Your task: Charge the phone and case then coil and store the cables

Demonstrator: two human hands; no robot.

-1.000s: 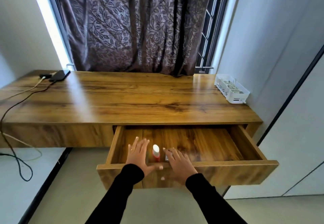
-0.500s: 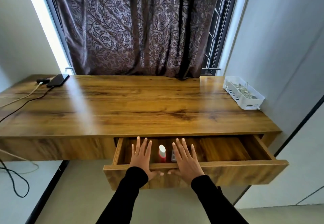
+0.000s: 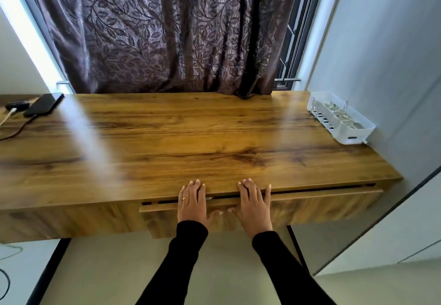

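Observation:
A black phone [image 3: 44, 104] lies at the far left of the wooden desk [image 3: 181, 137] with a dark cable [image 3: 16, 131] plugged into it. Beside it sits a small black case [image 3: 16, 105] with a white cable [image 3: 6, 119] attached. The desk drawer [image 3: 310, 205] is pushed almost fully in, only a thin gap showing. My left hand [image 3: 193, 203] and my right hand [image 3: 254, 205] press flat against the drawer front, fingers straight and reaching over its top edge. The drawer's contents are hidden.
A white plastic basket [image 3: 343, 125] holding coiled light cables stands at the desk's right end against the grey wall. A dark patterned curtain [image 3: 167, 30] hangs behind the desk. Cables trail down onto the floor [image 3: 4, 281] at the left.
Both hands have pushed the drawer in from wide open to nearly closed. The small red and white object inside is no longer visible.

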